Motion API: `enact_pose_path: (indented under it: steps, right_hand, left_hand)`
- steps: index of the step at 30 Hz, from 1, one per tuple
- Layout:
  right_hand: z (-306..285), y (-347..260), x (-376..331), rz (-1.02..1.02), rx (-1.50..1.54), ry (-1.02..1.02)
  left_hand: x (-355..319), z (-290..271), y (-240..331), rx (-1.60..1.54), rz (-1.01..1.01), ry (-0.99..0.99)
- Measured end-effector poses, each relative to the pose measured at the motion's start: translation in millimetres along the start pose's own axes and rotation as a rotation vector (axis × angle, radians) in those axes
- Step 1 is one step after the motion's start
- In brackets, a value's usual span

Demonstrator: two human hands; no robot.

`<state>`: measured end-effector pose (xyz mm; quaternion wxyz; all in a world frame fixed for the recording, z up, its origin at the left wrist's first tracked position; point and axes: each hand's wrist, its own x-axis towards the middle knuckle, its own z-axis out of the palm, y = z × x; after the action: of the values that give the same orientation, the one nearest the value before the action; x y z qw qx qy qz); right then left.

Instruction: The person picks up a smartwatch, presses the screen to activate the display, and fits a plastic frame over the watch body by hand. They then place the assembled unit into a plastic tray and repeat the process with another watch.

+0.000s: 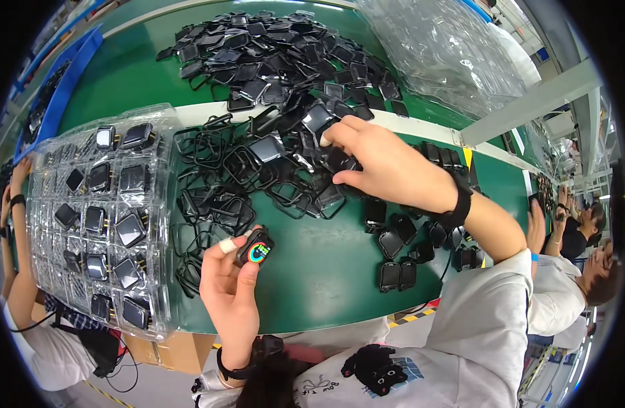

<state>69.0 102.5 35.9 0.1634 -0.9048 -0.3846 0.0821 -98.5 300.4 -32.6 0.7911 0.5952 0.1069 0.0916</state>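
Observation:
My left hand [232,292] grips a smartwatch body [258,250] between thumb and fingers, and its round coloured display is lit. A pale wrap covers one of that hand's fingertips. Over the near edge of the pile, my right hand [387,163] curls its thumb and fingers around a black, squarish watch piece [341,161], partly hidden by the hand. Black open watch frames [241,166] lie tangled just left of it. Close to its fingertips is a shiny square cover [318,118].
A large heap of black covers [271,51] lies beyond a white strip [421,126]. At left stands a clear tray [54,197] holding watch bodies, near a blue bin [71,81]. Clear plastic trays [448,54] sit far right. Watch bodies [397,275] lie right. Other people work at both sides.

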Motion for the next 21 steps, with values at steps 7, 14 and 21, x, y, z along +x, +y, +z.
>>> enact_pose_path:
  steps: [7, 14, 21]
  right_hand:
    - [-12, -5, -27, -0.146, 0.338, 0.228]
    - [4, -41, -75, -0.757, 0.1, 0.361]
    - [28, -31, -88, -0.892, 0.237, 0.491]
  left_hand:
    - [-8, 36, 10, -0.409, -0.158, 0.015]
    - [-9, 75, 12, -0.809, -0.254, -0.089]
    - [-13, 75, 5, -0.782, -0.173, -0.199]
